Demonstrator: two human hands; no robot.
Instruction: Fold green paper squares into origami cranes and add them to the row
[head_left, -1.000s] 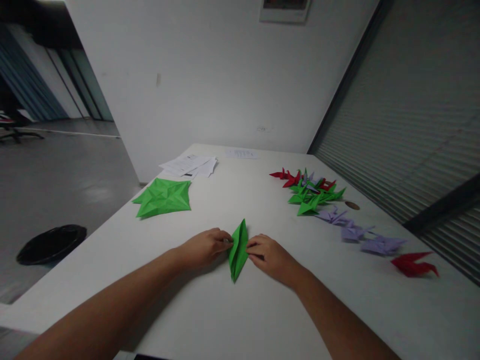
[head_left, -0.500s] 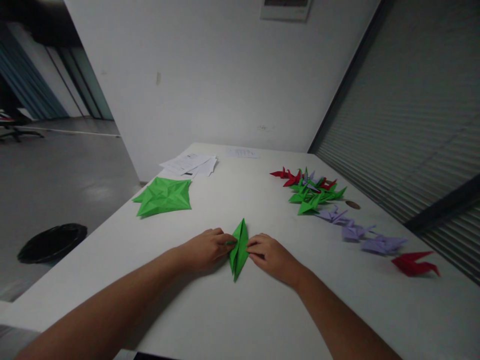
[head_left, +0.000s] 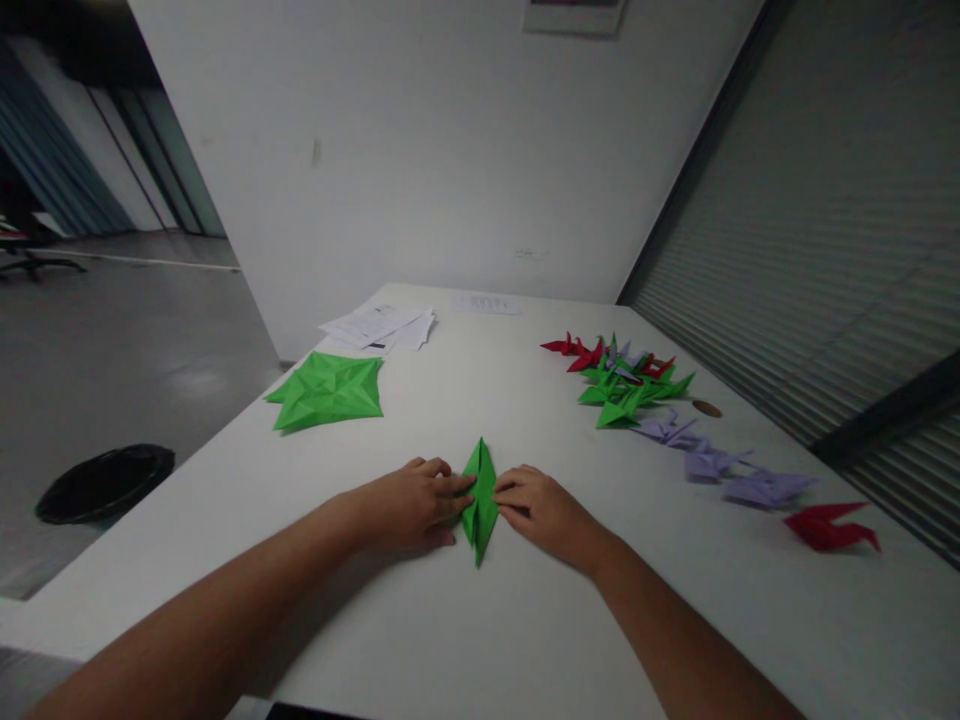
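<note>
Green paper (head_left: 486, 500) touches parted left fingers (head_left: 454, 484) and bunched right fingers (head_left: 514, 480).

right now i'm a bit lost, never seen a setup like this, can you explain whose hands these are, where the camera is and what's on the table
There is no machine here: the left hand and right hand are a person's own, bare. The camera is worn on that person's head, looking forward and down, so you see roughly what they see.

On the white table, the hands flank a narrow folded green paper. The left fingers lie on its left side; the right fingertips meet its right edge, though whether they pinch it is hard to tell.

Farther left lie creased green sheets, with loose printed papers beyond. To the right are a mixed pile of folded paper birds, some purple ones and a red one.
</note>
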